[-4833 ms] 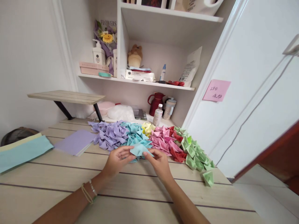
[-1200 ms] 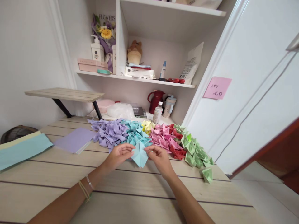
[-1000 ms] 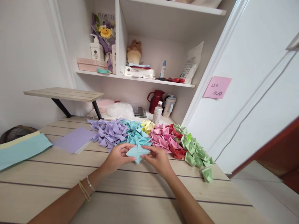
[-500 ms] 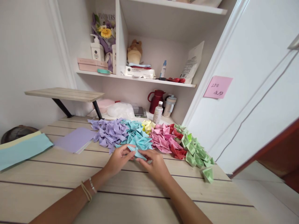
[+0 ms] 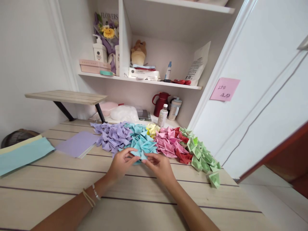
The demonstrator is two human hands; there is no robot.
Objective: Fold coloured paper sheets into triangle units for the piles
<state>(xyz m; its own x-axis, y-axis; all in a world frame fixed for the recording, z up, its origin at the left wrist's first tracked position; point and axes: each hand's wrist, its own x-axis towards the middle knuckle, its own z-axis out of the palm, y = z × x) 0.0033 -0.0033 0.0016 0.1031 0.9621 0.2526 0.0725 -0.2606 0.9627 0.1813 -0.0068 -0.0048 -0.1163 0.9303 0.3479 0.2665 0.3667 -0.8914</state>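
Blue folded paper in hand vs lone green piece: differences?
The blue folded paper is held between left hand and right hand; the green piece sits untouched on the table. The blue folded paper is partly covered; the green piece is unobstructed. Both are folded paper.

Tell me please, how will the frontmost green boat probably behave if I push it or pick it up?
The green boat is likely very light, since it looks folded from paper. A push would probably slide it rather than roll it, as its sides look flat and angular. A hard pinch may crush it, because it looks hollow.
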